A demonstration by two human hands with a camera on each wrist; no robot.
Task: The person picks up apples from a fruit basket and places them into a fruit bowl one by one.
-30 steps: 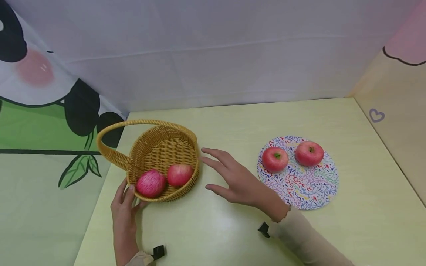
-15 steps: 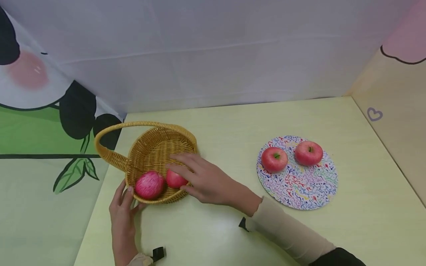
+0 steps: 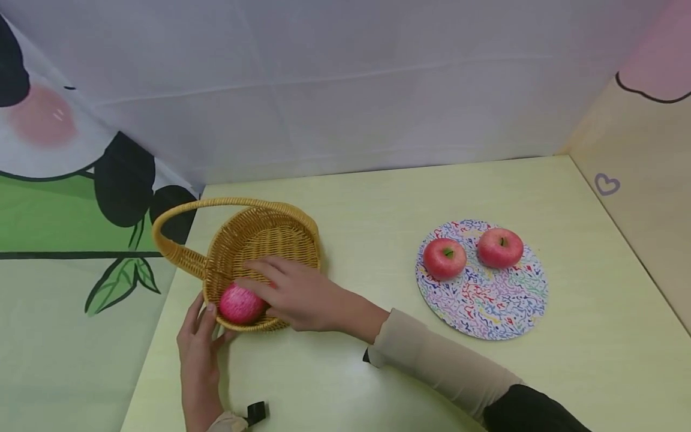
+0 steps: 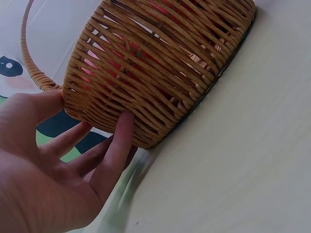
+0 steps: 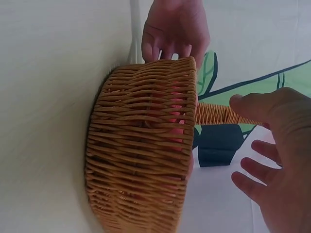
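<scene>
In the head view, a wicker basket (image 3: pixel 264 237) with a tall arched handle stands on the left of the table. A streaky pink apple (image 3: pixel 242 305) lies inside near its front rim. Another red apple beside it is almost wholly covered by my right hand (image 3: pixel 299 294), which reaches over the basket's right rim. The right wrist view shows this hand's fingers (image 5: pixel 252 172) loosely bent above the rim, with nothing seen between them. My left hand (image 4: pixel 53 170) touches the basket's outer wall with spread fingers, one at the rim and one lower on the weave.
Two red apples, one (image 3: pixel 445 259) left and one (image 3: pixel 500 248) right, sit on a round patterned mat (image 3: pixel 486 306) at the table's right. A pale cloth (image 3: pixel 351 108) hangs behind the table. The basket's handle (image 3: pixel 180 252) arches over its left and back.
My right hand has moved left, from beside the basket to over its inside, now covering the red apple. My left hand stays on the basket. The apples on the mat have not moved.
</scene>
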